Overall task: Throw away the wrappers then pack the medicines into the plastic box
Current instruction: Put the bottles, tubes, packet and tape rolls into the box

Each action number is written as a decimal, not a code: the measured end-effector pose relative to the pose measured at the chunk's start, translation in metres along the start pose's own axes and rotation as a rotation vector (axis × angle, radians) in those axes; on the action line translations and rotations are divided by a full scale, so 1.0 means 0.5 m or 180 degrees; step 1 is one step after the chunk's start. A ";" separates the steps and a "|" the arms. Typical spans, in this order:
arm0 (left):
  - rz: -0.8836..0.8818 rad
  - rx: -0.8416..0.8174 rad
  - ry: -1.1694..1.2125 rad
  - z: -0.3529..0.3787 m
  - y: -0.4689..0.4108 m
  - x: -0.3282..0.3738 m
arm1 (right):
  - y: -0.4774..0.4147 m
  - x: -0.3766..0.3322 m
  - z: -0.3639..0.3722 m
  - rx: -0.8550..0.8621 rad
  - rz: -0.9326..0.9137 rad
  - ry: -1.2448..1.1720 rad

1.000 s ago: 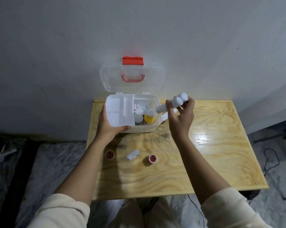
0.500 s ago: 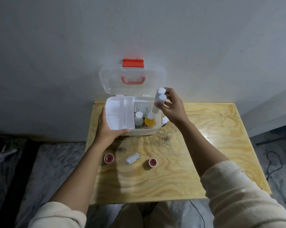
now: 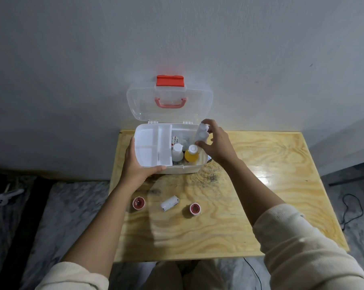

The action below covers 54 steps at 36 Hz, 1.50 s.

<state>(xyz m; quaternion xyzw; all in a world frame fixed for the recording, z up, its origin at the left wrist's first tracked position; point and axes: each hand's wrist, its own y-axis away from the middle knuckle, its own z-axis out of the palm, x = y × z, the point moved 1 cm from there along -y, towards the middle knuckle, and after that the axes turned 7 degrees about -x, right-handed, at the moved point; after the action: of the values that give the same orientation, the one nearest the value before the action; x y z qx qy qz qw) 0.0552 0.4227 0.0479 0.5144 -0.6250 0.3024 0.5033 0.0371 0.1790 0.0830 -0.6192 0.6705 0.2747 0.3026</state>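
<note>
The white plastic box (image 3: 178, 169) stands open at the table's back edge, its clear lid (image 3: 169, 101) leaning on the wall. My left hand (image 3: 136, 164) grips the box's front left corner. My right hand (image 3: 215, 143) holds a white tube-shaped bottle (image 3: 201, 135) upright over the box's right side. Inside stand a white bottle (image 3: 177, 152) and a yellow bottle (image 3: 191, 155), beside a white divider tray (image 3: 153, 146). On the table in front lie two red-centred tape rolls (image 3: 138, 203) (image 3: 195, 208) and a white bandage roll (image 3: 169, 203).
The wooden table (image 3: 260, 185) stands against a grey wall. A white object (image 3: 3, 198) lies on the floor at left, and a black cable (image 3: 352, 208) runs along the floor at right.
My right hand has carried the white tube-shaped bottle leftward and down, from above the table to the box's right side, turning it upright. My left hand has stayed on the box.
</note>
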 end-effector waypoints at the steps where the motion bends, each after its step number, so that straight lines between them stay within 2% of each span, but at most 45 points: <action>1: 0.0002 0.0003 -0.0014 0.000 0.001 0.001 | -0.003 0.000 0.003 -0.0014 0.0001 0.0097; 6: -0.0048 0.0004 -0.0068 -0.001 0.001 -0.001 | -0.019 0.009 0.017 -0.0003 -0.0079 0.0600; 11: -0.0053 0.0013 -0.0037 0.001 0.004 0.008 | -0.028 0.016 0.025 -0.0025 -0.0033 0.0752; 17: -0.0081 0.0016 -0.0025 0.002 0.009 0.018 | -0.023 0.014 0.024 -0.0069 -0.0041 0.0490; 28: -0.0155 0.0053 -0.0039 0.002 0.011 0.019 | -0.010 0.014 0.021 0.0059 -0.0084 0.0460; 33: -0.0095 0.0009 -0.0034 0.002 0.009 0.015 | 0.002 0.016 0.023 0.0142 0.0029 0.0148; 39: -0.0026 -0.0001 -0.0030 0.002 0.006 0.009 | 0.023 0.045 0.015 0.0779 0.0231 -0.0197; 41: -0.0019 0.0007 -0.0019 0.003 0.007 0.009 | 0.028 0.070 0.013 0.0705 0.0509 -0.0072; 43: 0.0010 0.0015 -0.0024 0.004 0.006 0.007 | 0.034 0.099 0.017 0.0292 0.0725 0.0193; 45: 0.0007 0.0028 -0.0040 0.005 0.006 0.006 | 0.044 0.127 0.024 -0.0122 0.0755 0.0465; 47: 0.0017 0.0043 -0.0061 0.005 0.006 0.004 | 0.054 0.148 0.027 -0.0310 0.0705 0.0771; 54: 0.0015 0.0045 -0.0069 0.006 0.005 -0.004 | 0.105 0.162 0.017 -0.0162 0.0631 0.1579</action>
<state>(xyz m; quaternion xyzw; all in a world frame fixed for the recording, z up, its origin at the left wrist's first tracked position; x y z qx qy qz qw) 0.0520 0.4212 0.0455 0.5197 -0.6295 0.3025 0.4921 -0.0188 0.1358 0.0169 -0.6063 0.7744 0.1596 0.0850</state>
